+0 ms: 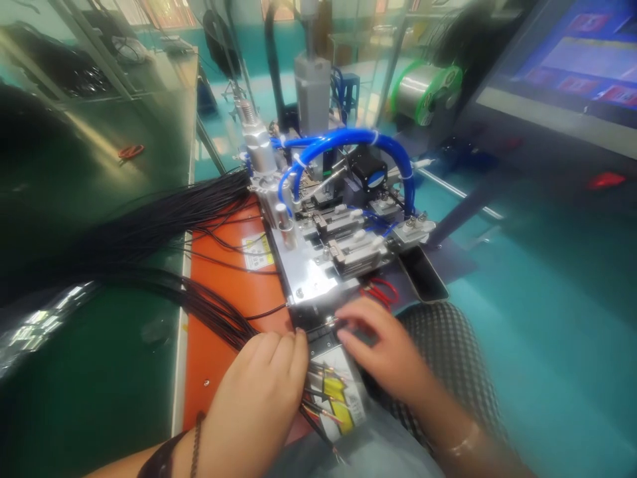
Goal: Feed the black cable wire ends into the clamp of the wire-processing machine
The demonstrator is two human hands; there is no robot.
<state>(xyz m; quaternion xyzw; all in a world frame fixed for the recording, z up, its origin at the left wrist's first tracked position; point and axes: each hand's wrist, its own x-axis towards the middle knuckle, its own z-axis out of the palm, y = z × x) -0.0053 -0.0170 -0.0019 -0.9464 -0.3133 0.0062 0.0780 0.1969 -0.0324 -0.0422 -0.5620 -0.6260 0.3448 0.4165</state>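
Left hand [253, 398], right hand [388, 352] work black wires [213, 318] before blue-tubed machine [343, 199].

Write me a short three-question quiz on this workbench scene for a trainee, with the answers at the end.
1. Multiple choice: what colour is the tubing arching over the machine? A red, B blue, C yellow.
2. True or false: the bundle of black wires lies to the left of the machine.
3. Short answer: which lies over the orange mat, the left hand or the right hand?

Key: 1 B; 2 true; 3 the left hand.
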